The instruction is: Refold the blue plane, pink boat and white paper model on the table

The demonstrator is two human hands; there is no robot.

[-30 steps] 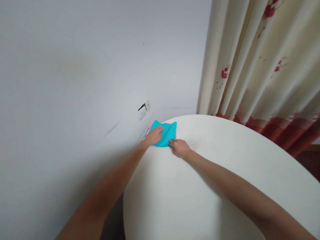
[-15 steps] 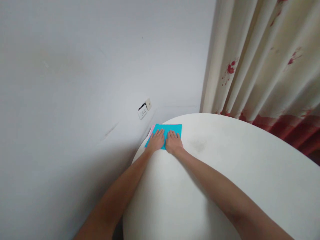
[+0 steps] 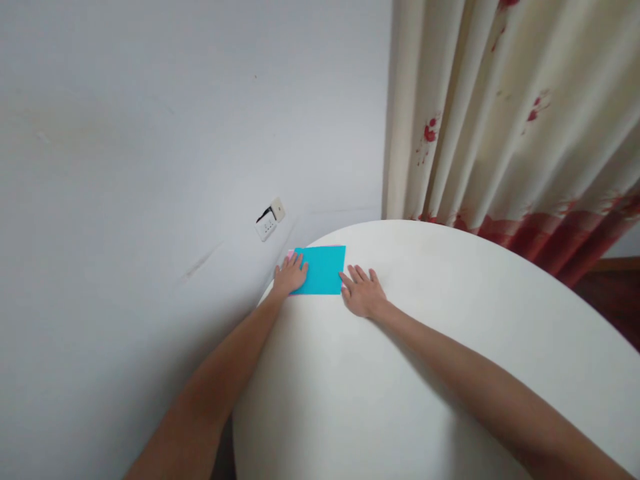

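The table (image 3: 425,373) is round and white, filling the lower half from 6 o'clock outward. Both forearms reach across it toward 11 o'clock. The right hand (image 3: 364,292) lies flat and open on the tabletop, fingers spread, gripping nothing, its thumb side touching the right edge of the paper (image 3: 323,270). The left hand (image 3: 291,275) rests open, palm down, on the paper's left end, pressing rather than grasping. The paper, turquoise with a pink edge showing at its far left corner, lies flat near the table's far-left rim. Beyond, a socket (image 3: 269,219) sits on the wall (image 3: 150,133) at 10 o'clock; a curtain (image 3: 500,113) hangs at 1 o'clock.
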